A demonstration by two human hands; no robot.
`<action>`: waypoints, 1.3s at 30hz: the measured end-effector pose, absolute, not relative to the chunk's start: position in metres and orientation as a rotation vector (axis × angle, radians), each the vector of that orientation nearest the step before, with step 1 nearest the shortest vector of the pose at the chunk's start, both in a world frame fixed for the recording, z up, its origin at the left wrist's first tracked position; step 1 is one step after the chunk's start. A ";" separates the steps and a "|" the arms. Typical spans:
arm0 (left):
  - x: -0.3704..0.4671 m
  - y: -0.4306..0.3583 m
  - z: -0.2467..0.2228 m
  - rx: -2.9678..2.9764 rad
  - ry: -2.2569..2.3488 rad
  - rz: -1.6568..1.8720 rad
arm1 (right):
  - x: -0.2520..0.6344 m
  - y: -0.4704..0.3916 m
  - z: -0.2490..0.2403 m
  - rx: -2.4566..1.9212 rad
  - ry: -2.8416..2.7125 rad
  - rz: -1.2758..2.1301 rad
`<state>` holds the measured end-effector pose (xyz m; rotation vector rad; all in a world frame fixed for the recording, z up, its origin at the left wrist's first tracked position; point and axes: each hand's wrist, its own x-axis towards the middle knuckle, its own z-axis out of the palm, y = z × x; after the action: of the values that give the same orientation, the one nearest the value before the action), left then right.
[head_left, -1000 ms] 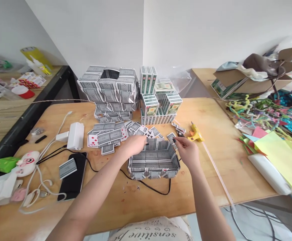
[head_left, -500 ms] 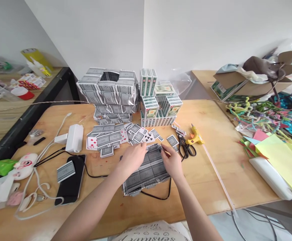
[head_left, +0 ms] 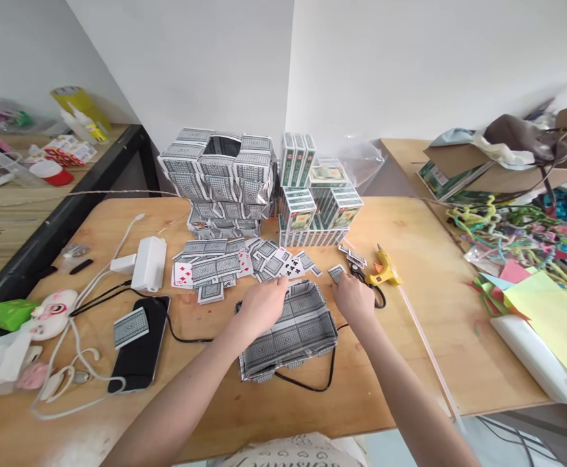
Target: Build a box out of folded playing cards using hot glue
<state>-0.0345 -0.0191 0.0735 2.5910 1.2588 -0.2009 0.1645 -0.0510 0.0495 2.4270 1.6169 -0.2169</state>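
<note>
In front of me a shallow tray made of grey-backed playing cards [head_left: 290, 331] rests on the table over a black cord. My left hand [head_left: 265, 303] is closed on the tray's far left wall, thumb and fingers pinching its rim. My right hand [head_left: 355, 297] is off the tray, to its right, with its fingers pointing down and mostly hidden. It touches or hovers at a loose playing card [head_left: 335, 272] and covers part of the black scissors [head_left: 379, 297]. Beside it lies a yellow glue gun [head_left: 385, 267] with a long clear glue stick.
Loose playing cards [head_left: 215, 267] spread behind the tray. Beyond them stand a card-covered structure [head_left: 220, 170] and stacked card boxes [head_left: 313, 211]. A phone [head_left: 140, 347], a white adapter [head_left: 148, 264] and cables lie left. Coloured paper [head_left: 549, 318] and pipe cleaners [head_left: 502, 217] lie right.
My right hand has let go of the tray's far right wall and moved right to the loose card and scissors. My left hand stays on the tray. The view has shifted slightly.
</note>
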 end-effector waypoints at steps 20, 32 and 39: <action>-0.037 -0.019 0.087 2.529 1.246 -0.067 | 0.168 -0.045 0.098 2.186 2.519 -0.520; -0.039 -0.020 0.082 2.465 1.257 -0.065 | 0.145 -0.036 0.106 1.869 2.569 -0.267; -0.038 -0.019 0.082 2.454 1.238 -0.047 | 0.137 -0.030 0.109 1.687 2.651 -0.268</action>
<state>-0.0382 -0.0194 0.0819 2.4542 1.2378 -0.0473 0.1372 -0.0296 0.1088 1.6867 2.6511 -0.2680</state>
